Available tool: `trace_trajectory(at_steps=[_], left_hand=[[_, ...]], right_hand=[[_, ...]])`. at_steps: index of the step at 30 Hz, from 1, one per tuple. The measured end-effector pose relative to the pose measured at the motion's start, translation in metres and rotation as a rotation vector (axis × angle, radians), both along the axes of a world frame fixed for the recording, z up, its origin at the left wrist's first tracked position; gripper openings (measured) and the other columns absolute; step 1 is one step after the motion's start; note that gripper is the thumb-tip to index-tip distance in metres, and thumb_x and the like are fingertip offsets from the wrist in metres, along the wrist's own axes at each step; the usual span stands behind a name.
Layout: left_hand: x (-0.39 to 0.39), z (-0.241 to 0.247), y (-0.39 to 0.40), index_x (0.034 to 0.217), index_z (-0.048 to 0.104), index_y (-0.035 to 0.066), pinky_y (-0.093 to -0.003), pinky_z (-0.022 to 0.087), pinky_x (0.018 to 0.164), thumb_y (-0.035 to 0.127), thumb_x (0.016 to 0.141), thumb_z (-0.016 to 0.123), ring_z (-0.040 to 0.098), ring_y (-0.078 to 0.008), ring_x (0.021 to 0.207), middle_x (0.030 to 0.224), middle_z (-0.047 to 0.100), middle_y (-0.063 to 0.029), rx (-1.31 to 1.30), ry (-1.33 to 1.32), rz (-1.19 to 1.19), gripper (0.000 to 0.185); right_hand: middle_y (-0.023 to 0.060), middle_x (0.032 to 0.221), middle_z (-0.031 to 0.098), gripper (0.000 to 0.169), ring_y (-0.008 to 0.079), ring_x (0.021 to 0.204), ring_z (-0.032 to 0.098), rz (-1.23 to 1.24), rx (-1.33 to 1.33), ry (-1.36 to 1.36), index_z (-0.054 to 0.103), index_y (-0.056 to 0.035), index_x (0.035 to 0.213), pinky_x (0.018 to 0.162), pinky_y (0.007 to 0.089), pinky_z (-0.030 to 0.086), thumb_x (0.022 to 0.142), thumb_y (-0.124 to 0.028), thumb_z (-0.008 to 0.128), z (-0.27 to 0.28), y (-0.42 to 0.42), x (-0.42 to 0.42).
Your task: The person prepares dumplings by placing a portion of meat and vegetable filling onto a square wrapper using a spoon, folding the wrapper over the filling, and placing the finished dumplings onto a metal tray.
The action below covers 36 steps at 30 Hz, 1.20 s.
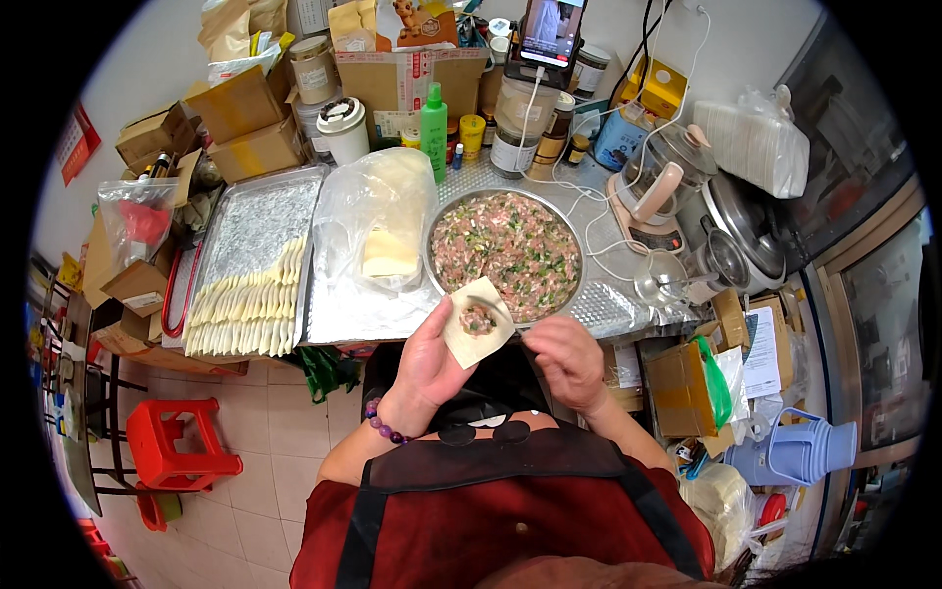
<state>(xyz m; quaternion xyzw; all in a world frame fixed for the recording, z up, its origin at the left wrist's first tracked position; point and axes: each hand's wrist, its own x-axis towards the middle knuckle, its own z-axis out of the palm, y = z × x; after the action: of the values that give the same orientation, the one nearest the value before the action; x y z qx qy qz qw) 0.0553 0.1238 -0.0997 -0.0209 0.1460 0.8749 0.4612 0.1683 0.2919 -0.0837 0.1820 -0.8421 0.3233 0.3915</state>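
Note:
On my left hand [432,361] lies a square dough wrapper [471,346] with a small mound of minced filling [478,321] at its middle. My right hand [568,361] is just right of the wrapper, its fingers curled around a thin tool that shows only as a short dark end. Beyond both hands stands a round metal bowl [581,272] of minced meat with chopped greens [504,247]. A stack of wrappers [390,252] lies partly in a clear plastic bag [379,184] left of the bowl. Folded dumplings [246,313] fill the near part of a metal tray [257,213] at the left.
A green bottle [434,136], jars and a phone [548,37] on a stand are behind the bowl. Right of it are white cables [589,199], a glass kettle [659,177] and a clear cup [660,276]. Cardboard boxes [257,147] crowd the left; a red stool [176,445] stands on the floor.

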Motion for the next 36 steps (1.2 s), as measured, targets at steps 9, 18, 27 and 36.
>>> trace_trajectory(at_steps=[9,18,27,36], left_hand=[[-0.017,-0.006,-0.004,0.137,0.04,0.001,-0.044,0.035,0.109,0.028,0.104,0.03,0.047,-0.0283,0.125,0.135,0.05,-0.0134,-0.013,0.026,0.113,0.044],[-0.018,0.002,-0.005,0.139,0.037,0.002,-0.0442,0.032,0.111,0.027,0.103,0.031,0.043,-0.0283,0.129,0.139,0.046,-0.0127,0.103,-0.03,0.116,0.044],[-0.002,0.008,-0.001,0.14,0.035,0.001,-0.0448,0.032,0.111,0.028,0.102,0.035,0.042,-0.0296,0.13,0.14,0.044,-0.0149,0.147,0.052,-0.02,0.046],[0.015,0.006,0.003,0.141,0.034,0.003,-0.0437,0.031,0.111,0.031,0.104,0.03,0.041,-0.027,0.13,0.141,0.043,-0.0128,0.075,0.101,-0.053,0.047]], right_hand=[[0.0091,0.1,0.065,0.026,0.0293,0.095,0.062,-0.01,0.178,-0.039,0.065,-0.0045,0.103,0.077,0.0383,0.051,0.077,-0.007,0.07,0.008,-0.002,0.0],[0.0105,0.085,0.06,0.011,0.0306,0.084,0.057,-0.251,0.11,-0.253,0.064,-0.0014,0.09,0.076,0.039,0.045,0.079,-0.003,0.065,-0.003,0.011,-0.014],[0.0102,0.095,0.059,0.024,0.0312,0.093,0.057,-0.258,0.141,-0.188,0.064,-0.0033,0.095,0.081,0.0406,0.046,0.073,-0.007,0.073,0.0,0.009,-0.014],[0.0107,0.114,0.057,0.038,0.032,0.108,0.055,-0.157,0.314,-0.003,0.063,-0.0079,0.106,0.093,0.0425,0.046,0.069,-0.007,0.071,0.016,-0.012,-0.017]])
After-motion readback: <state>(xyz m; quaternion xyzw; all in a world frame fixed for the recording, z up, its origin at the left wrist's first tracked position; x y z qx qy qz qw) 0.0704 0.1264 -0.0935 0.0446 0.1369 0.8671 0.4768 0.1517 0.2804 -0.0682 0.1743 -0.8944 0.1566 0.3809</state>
